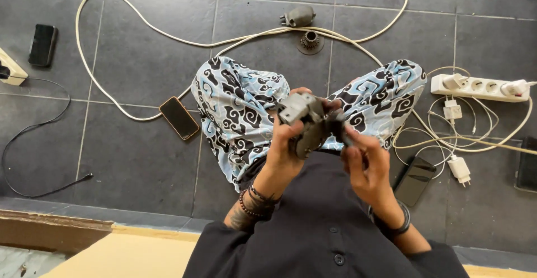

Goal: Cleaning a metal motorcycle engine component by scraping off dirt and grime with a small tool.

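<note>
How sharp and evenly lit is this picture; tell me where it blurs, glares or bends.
Head view: soft even daylight, faint shadows, no strong glare on the dark floor tiles; the grey metal part in the left hand and right hand is slightly soft; the power strip near the edge looks mildly stretched.

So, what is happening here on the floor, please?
A person sits cross-legged on the grey tiled floor. The left hand grips a grey metal part over the lap; the right hand touches its dark end. A toothed gear and several phones, one being, lie around.
</note>
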